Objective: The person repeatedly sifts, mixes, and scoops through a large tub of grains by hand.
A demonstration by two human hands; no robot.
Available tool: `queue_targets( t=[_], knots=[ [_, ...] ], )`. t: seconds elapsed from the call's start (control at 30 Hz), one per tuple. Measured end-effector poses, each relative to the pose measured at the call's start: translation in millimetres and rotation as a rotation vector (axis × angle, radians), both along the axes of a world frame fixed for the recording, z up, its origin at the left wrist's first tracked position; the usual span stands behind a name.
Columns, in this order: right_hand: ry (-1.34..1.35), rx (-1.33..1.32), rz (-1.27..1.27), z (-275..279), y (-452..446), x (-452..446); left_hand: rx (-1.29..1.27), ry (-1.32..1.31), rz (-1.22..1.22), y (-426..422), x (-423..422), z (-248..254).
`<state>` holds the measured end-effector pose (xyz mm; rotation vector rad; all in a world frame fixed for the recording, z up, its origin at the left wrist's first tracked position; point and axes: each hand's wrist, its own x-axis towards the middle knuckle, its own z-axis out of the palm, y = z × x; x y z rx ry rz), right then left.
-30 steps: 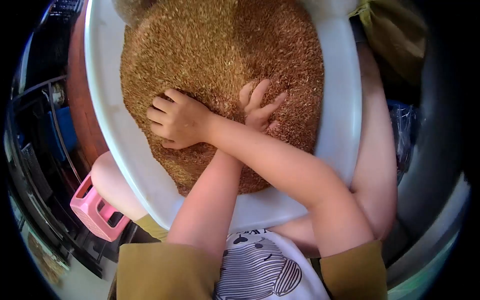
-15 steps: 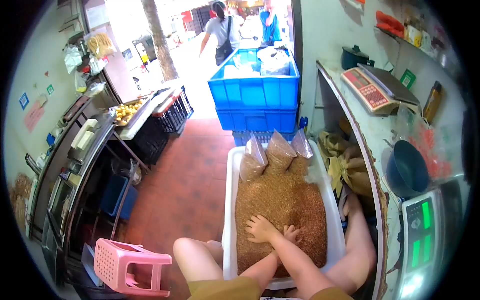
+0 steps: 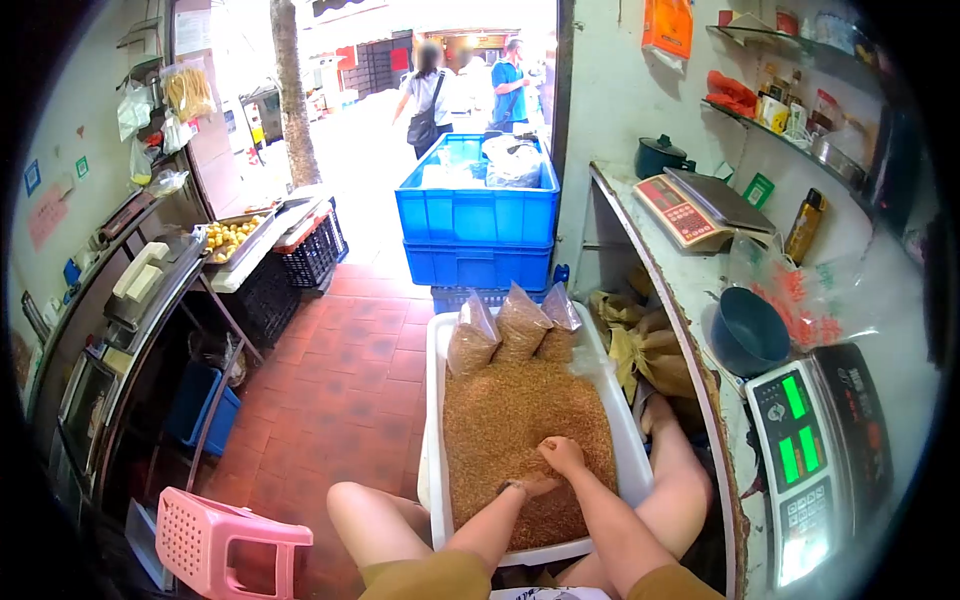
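A white plastic tub (image 3: pixel 437 400) between my legs holds a broad layer of small brown grains (image 3: pixel 515 415), whose exact kind I cannot make out. My right hand (image 3: pixel 562 455) is just above the grain, fingers curled in; whatever they hold is hidden. Low over the grain lies my left hand (image 3: pixel 538 486), a dark band at its wrist, its fingers mostly hidden beside my right forearm. Three clear bags filled with similar grains, among them the middle bag (image 3: pixel 522 325), stand at the tub's far end.
Stacked blue crates (image 3: pixel 475 220) stand beyond the tub, near the doorway. A counter on the right carries a lit scale (image 3: pixel 800 450), a dark bowl (image 3: pixel 750 333) and a second scale (image 3: pixel 690 207). Left are a pink stool (image 3: pixel 230 545) and metal shelving. Two people are outside.
My crossed forearms have come apart. My right hand has gone from spread flat on the grain to curled, and my left hand has drawn back. The camera view has shifted.
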<state>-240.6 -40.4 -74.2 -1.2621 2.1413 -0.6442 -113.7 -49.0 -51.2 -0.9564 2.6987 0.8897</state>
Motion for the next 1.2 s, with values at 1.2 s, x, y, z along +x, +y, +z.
queue_targets(
  t=[1.2],
  knots=[
    [0.352, -0.596, 0.808, 132, 70, 105, -0.222, 0.216, 0.147, -28, 33, -31]
  ],
)
